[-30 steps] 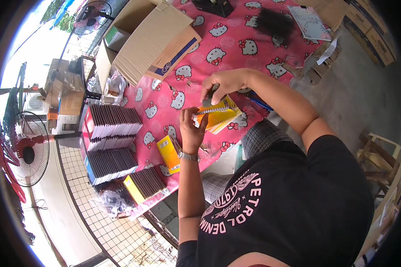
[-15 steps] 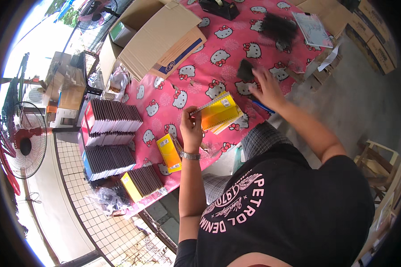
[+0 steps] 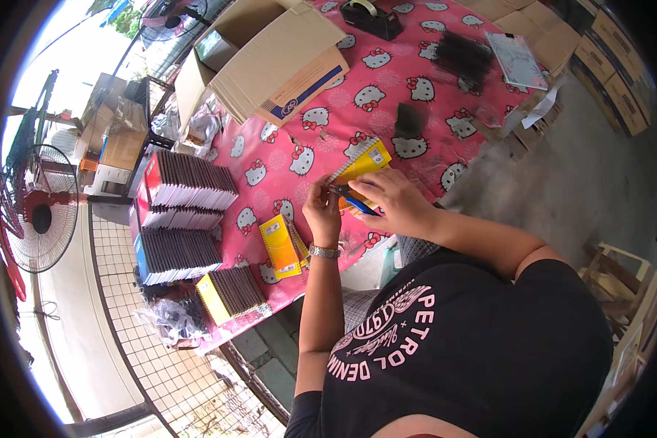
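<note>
A yellow notebook (image 3: pixel 377 155) lies in front of me with its bound edge toward my left. My left hand (image 3: pixel 321 213) has its fingers closed on the near corner of that edge. In my right hand (image 3: pixel 400 201) is a pair of blue-handled pliers (image 3: pixel 361 204), their jaws against the bound edge beside my left fingertips. The exact spot where the jaws meet the binding is too small to make out. More yellow notebooks (image 3: pixel 279 244) lie just left of my left wrist.
Stacks of notebooks (image 3: pixel 179 252) stand along the table's left side. An open cardboard box (image 3: pixel 270 66) is at the back left, a black tape dispenser (image 3: pixel 372 18) behind. Dark binding coils (image 3: pixel 463 57) and a small dark piece (image 3: pixel 410 120) lie to the right.
My right hand has come back from near the small dark piece and now holds the blue pliers at the notebook's bound edge. The left hand stays on the notebook.
</note>
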Demonstrator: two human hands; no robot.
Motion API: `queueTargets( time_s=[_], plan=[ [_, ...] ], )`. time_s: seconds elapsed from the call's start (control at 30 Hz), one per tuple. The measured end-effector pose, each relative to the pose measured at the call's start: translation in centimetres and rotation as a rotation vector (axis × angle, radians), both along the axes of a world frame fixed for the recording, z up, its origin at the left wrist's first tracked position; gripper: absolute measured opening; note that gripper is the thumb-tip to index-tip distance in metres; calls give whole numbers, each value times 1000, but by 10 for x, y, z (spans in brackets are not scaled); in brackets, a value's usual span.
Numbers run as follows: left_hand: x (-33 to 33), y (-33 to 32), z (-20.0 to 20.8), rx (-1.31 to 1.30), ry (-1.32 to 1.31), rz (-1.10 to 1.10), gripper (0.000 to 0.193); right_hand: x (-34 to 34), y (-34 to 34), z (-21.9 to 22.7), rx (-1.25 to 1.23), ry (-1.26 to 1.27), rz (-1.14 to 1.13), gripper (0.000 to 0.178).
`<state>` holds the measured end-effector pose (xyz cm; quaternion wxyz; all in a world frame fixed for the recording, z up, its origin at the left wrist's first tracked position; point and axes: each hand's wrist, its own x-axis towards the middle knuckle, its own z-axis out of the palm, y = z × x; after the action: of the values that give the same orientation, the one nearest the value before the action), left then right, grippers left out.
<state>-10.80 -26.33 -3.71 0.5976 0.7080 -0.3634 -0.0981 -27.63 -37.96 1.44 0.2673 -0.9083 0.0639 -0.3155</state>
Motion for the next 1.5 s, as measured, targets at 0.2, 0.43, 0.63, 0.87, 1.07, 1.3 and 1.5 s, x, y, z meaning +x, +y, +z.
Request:
queueTargets(
  time_s=[0.2,0.43,0.63,0.87,1.07,1.3,1.5],
  plan=[
    [-7,0,1,6,55,32,24,7,3,-7,-13,107,-10,53],
    [6,22,14,65,-322,104,20,2,-13,-12,1075,175,307,53],
    [55,84,92,409,-830,256,17,-62,-108,-67,122,380,-418,54],
    [101,101,13,1126,-614,232,50,-21,-230,-81,149,444,-472,35],
    [-8,-17,26,510,-900,-278,55,-7,-302,-124,-159,394,-678,24],
    [-39,-24,23,462,-918,-411,24,16,-222,-69,71,214,-213,24],
    [-18,-29,63,461,-824,-347,27,-13,-120,-20,212,176,130,22]
  ],
)
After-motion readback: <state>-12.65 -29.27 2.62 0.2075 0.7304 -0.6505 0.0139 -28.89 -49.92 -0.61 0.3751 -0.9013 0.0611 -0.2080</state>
